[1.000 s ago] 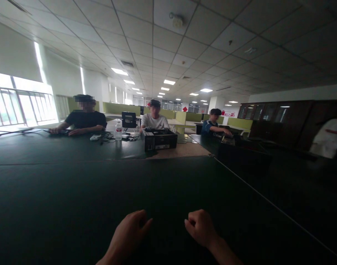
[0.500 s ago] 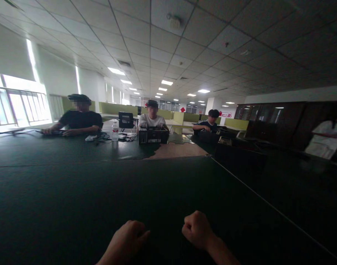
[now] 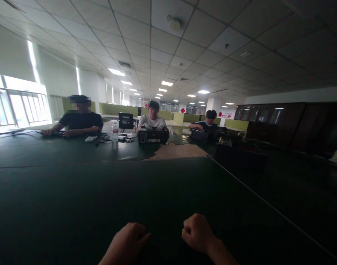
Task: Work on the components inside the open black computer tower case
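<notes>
Both of the person's hands rest low in the view on a wide, dark green counter [image 3: 74, 198]. The left hand [image 3: 126, 241] lies with its fingers curled loosely under, the thumb sticking out toward the right; it holds nothing that shows. The right hand [image 3: 196, 232] sits just beside it, closed into a loose fist with the knuckles up, and nothing is visible inside it either. The two hands are near each other but apart, with a strip of bare counter between them. The surface around them is dark and carries no object within reach.

A thin pale seam [image 3: 267, 202] runs across the counter from the far middle toward the right edge of the view. Beyond it, a patch of brown surface [image 3: 179, 151] shows where the green covering stops.

Far across the counter three people sit. The one on the left, in a dark shirt [image 3: 80, 120], has both forearms laid on the counter. Near that person stand a clear water bottle [image 3: 115, 131] and a tangle of cables [image 3: 102, 137]. The middle person, in a white shirt [image 3: 153, 121], sits behind a black box [image 3: 153, 136] that looks like a computer case. The third person, in a dark top [image 3: 208, 125], leans over another dark box [image 3: 201, 134] to the right.

Bright windows [image 3: 19, 110] fill the left wall, and ceiling lights [image 3: 115, 71] run into the distance. Dark cabinets [image 3: 281, 121] line the right wall.
</notes>
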Tool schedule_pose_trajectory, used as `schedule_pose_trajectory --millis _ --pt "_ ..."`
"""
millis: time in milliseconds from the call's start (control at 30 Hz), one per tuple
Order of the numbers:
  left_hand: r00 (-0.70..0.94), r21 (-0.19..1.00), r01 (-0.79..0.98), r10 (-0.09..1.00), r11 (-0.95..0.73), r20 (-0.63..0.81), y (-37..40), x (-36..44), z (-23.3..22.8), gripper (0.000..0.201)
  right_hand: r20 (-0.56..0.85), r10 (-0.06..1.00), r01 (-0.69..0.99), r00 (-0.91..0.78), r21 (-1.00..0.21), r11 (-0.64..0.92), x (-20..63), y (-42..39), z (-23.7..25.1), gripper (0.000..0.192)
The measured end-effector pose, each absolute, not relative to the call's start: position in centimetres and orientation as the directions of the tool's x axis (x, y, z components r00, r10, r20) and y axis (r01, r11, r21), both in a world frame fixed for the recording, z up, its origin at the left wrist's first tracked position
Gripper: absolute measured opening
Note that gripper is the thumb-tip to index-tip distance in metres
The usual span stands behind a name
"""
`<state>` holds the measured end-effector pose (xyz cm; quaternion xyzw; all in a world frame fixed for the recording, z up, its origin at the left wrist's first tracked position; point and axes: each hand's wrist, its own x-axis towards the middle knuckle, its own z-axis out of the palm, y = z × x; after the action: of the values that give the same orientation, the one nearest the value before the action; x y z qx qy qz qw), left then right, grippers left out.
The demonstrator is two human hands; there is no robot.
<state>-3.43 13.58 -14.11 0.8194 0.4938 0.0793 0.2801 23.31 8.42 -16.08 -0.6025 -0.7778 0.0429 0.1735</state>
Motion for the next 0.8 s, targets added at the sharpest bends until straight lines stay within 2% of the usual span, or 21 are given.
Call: schedule_pose_trajectory --millis 333,567,800 --pt "0.519 0.603 0.733 0.832 -0.315 -0.196 13.9 -3.6 -14.4 0.035 0.2 0.954 0.919 -0.222 -0.283 0.273 23.5 8.6 -16.5 0.023" --pt "0.52 0.545 0.752 0.841 -0.37 -0.147 13.7 -3.4 -14.7 0.036 0.196 0.959 0.935 -0.203 -0.251 0.249 23.4 8.5 -16.3 0.024" --pt "0.49 0.547 0.773 0.851 -0.322 -0.191 13.8 -3.3 -14.2 0.035 0.169 0.969 0.92 -0.18 -0.318 0.227 23.0 7.6 -15.0 0.025"
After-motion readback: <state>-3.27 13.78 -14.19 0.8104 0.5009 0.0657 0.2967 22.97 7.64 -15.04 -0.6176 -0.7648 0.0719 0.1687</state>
